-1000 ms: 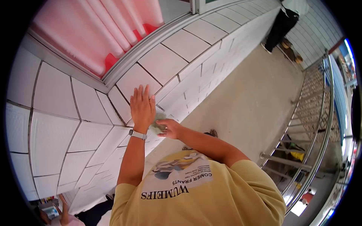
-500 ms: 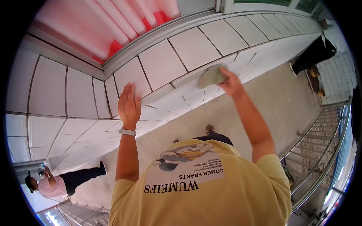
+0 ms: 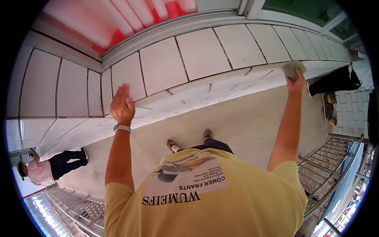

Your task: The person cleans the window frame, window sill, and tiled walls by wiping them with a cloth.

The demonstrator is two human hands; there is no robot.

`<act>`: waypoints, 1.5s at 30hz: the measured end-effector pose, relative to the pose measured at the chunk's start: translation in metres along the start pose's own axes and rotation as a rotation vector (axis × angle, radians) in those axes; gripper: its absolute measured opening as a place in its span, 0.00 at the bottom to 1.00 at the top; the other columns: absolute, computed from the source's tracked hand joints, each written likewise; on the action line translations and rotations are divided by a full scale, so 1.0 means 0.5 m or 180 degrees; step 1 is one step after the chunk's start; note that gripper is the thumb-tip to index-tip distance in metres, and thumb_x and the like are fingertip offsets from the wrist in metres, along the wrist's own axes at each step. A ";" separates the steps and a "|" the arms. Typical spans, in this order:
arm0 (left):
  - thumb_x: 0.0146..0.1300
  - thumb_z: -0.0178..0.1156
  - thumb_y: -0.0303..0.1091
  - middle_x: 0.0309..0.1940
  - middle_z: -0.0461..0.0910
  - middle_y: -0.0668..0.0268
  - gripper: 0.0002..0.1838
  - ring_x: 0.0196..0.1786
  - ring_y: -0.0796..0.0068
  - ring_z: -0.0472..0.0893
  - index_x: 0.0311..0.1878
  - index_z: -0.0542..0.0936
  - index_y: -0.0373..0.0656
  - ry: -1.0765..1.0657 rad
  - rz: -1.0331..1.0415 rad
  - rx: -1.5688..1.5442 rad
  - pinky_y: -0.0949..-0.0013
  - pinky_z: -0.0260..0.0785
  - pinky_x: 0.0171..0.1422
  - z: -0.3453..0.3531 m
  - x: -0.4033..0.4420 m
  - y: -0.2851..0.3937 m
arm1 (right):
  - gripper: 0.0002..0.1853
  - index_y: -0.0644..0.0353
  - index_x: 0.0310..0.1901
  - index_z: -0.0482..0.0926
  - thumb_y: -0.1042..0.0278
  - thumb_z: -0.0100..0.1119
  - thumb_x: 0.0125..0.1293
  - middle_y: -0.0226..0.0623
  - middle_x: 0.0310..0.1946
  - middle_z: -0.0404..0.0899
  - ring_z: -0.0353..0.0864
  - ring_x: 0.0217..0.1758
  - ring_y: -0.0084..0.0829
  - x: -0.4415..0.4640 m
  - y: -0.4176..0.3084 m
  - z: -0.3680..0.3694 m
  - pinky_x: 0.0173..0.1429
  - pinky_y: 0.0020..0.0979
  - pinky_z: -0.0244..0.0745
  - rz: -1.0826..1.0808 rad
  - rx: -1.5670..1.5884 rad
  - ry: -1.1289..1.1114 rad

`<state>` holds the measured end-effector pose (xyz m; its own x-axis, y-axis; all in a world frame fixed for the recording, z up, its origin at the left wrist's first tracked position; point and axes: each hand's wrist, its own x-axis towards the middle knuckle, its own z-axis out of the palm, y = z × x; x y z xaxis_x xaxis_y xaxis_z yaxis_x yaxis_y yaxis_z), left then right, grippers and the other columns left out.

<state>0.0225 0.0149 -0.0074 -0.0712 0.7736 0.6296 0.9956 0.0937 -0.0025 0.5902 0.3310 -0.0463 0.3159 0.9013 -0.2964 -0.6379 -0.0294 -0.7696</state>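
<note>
A white-tiled window ledge (image 3: 203, 49) with dark joints curves across the view. My left hand (image 3: 122, 104) lies flat on the ledge's front edge near the inner corner, fingers stretched out, holding nothing. Far to the right, with the arm reached out, my right hand (image 3: 296, 80) grips a grey-green cloth (image 3: 293, 69) against the ledge's outer edge. The cloth is slightly blurred, and part of it is hidden by my fingers.
A window with a red and white curtain (image 3: 136, 17) rises behind the ledge. Below lies a concrete floor (image 3: 237, 110). A metal railing (image 3: 331, 173) runs behind me. One person (image 3: 55, 166) is at the lower left, another (image 3: 339, 81) at the far right.
My right hand has swept the cloth to the right along the ledge's edge. My left hand stays on the ledge near the corner. The view has shifted somewhat.
</note>
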 end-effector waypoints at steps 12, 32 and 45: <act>0.69 0.37 0.36 0.50 0.80 0.56 0.21 0.52 0.52 0.79 0.52 0.79 0.39 0.0050 0.0126 0.0091 0.58 0.73 0.55 0.008 -0.001 -0.005 | 0.22 0.60 0.51 0.76 0.77 0.65 0.52 0.30 0.47 0.78 0.77 0.49 0.27 -0.444 0.307 0.175 0.53 0.30 0.74 0.0748 -0.1601 -0.2076; 0.68 0.36 0.37 0.52 0.78 0.55 0.22 0.55 0.50 0.77 0.54 0.76 0.39 -0.0008 -0.0114 0.0134 0.56 0.70 0.59 0.013 -0.008 0.000 | 0.13 0.66 0.40 0.82 0.71 0.66 0.53 0.31 0.36 0.82 0.77 0.40 0.23 -0.329 0.355 0.082 0.46 0.27 0.73 0.0652 -0.1982 -0.1748; 0.67 0.37 0.36 0.52 0.78 0.56 0.22 0.55 0.53 0.77 0.54 0.77 0.40 0.0066 -0.0180 0.0185 0.58 0.71 0.58 0.009 -0.009 0.002 | 0.13 0.65 0.41 0.79 0.68 0.62 0.55 0.38 0.39 0.80 0.80 0.41 0.35 0.007 -0.010 0.057 0.43 0.35 0.75 -0.0497 0.0005 0.0802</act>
<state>0.0234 0.0145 -0.0138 -0.1254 0.7530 0.6459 0.9848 0.1736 -0.0112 0.5745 0.3467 -0.0276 0.5748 0.7591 -0.3057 -0.5688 0.1020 -0.8162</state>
